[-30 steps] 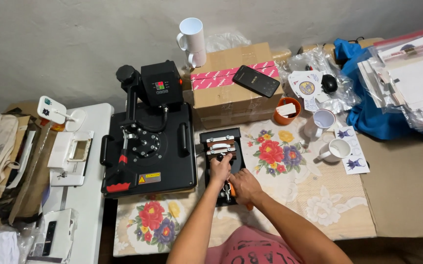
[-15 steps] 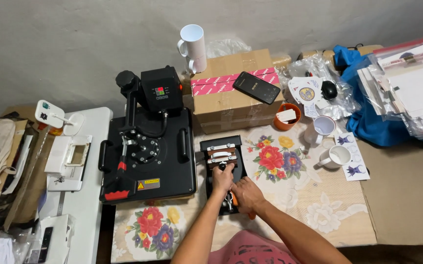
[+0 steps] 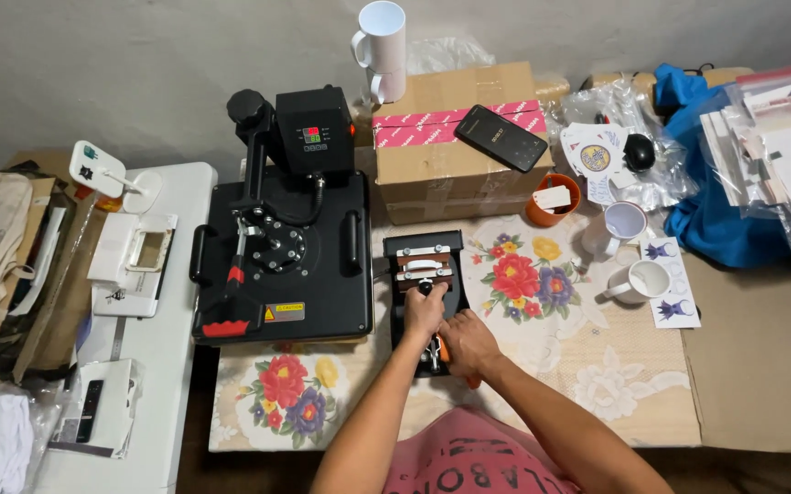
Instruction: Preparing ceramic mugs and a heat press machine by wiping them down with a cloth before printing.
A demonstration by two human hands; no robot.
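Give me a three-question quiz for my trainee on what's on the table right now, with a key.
1. True or false: both hands rest on the small black mug press attachment.
2. What lies on the taped cardboard box? A) dark smartphone B) scissors C) white mug
3. Which side of the attachment is the large black heat press, as the camera sees it?

Key: 1. True: left hand, right hand. 2. A, the dark smartphone. 3. Left.
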